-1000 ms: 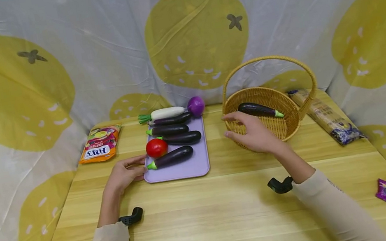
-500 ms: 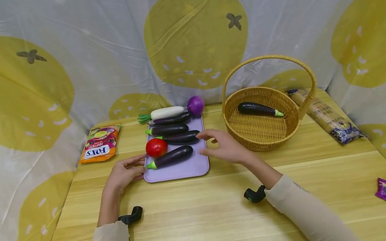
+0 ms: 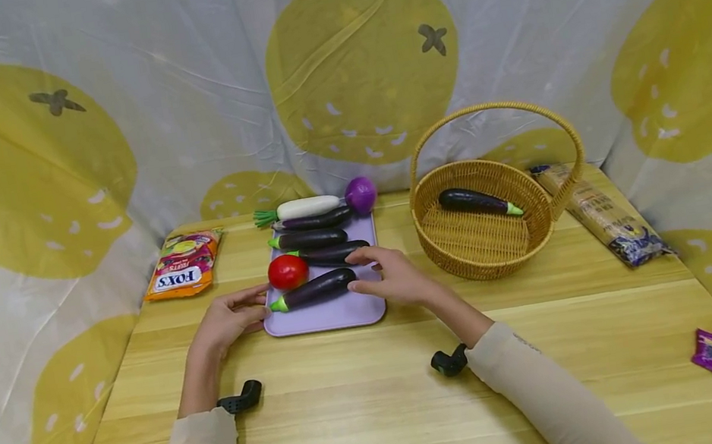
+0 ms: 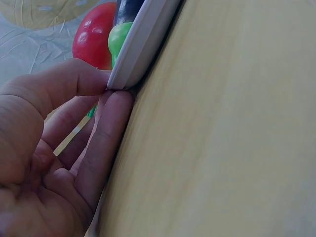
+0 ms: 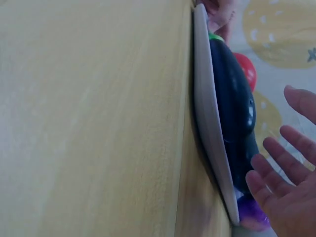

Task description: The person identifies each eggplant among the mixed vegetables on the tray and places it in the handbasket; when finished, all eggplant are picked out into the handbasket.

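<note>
A person sits at a wooden table [image 3: 383,402] with both hands out over a lilac tray [image 3: 335,313] that lies at about twelve o'clock from them. The left hand [image 3: 228,324] pinches the tray's near left corner between thumb and fingers; the left wrist view shows the thumb above the rim and a finger under it. The right hand [image 3: 392,278] is spread, fingers relaxed and grasping nothing, hovering at the thick end of the nearest eggplant [image 3: 316,289]. That eggplant lies across the tray's front, green stem toward nine o'clock, touching a red tomato [image 3: 288,271] at its ten o'clock. Three more eggplants [image 3: 310,239] lie in rows behind it, with a white radish [image 3: 305,207] and a purple onion [image 3: 361,194] at the tray's far edge. A wicker basket [image 3: 470,243] stands at two o'clock, holding one eggplant [image 3: 477,201].

To take the nearest eggplant cleanly, I'd judge the right hand should wrap its thick middle, lift straight up so the tomato is not nudged, while the left hand holds the tray steady
</note>
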`<action>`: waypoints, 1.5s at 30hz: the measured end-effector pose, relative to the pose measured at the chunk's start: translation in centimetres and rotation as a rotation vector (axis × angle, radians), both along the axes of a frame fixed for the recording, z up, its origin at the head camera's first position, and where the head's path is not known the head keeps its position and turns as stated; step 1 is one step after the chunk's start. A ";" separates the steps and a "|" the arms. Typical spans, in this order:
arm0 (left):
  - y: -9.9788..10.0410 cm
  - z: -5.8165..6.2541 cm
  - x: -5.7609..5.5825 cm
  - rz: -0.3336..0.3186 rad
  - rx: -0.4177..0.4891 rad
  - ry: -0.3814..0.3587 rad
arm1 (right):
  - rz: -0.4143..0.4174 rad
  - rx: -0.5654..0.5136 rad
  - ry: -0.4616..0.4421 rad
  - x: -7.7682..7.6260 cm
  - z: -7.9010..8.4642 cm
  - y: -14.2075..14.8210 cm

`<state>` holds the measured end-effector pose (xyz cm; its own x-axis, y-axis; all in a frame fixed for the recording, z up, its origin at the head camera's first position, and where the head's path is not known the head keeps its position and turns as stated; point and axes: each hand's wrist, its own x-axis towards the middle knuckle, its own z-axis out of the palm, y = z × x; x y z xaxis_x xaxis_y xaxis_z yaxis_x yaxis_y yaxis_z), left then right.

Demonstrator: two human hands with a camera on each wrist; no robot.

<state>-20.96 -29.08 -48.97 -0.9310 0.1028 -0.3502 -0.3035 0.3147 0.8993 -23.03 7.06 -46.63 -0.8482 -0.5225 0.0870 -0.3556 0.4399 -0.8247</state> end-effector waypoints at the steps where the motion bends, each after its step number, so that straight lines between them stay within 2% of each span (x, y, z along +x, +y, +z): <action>1: 0.0 0.0 0.0 0.004 0.003 -0.001 | -0.004 0.001 0.002 0.0 0.0 -0.1; 12: 0.0 0.1 -0.1 0.001 -0.002 0.003 | -0.009 -0.019 0.002 -0.3 -0.3 -1.0; 19: 0.2 0.1 -0.1 -0.003 -0.005 0.016 | -0.025 0.009 -0.003 -0.3 -0.8 -1.7; 23: 0.3 0.2 0.1 -0.013 -0.004 0.017 | -0.022 0.027 0.022 -0.4 -1.1 -2.2; 32: 0.3 0.1 0.1 -0.016 -0.001 0.020 | -0.007 0.127 0.061 -0.6 -1.9 -3.2; 39: 0.2 -0.1 0.0 0.000 0.007 0.016 | 0.039 0.210 0.112 -0.5 -1.9 -3.8; 45: 0.2 0.0 0.1 -0.002 0.015 0.014 | 0.045 0.244 0.122 -0.5 -2.0 -4.3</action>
<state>-20.82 -28.93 -48.96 -0.9356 0.1098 -0.3354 -0.2902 0.3017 0.9082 -23.54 2.80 -48.63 -0.8147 -0.5774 0.0540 -0.4694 0.6019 -0.6460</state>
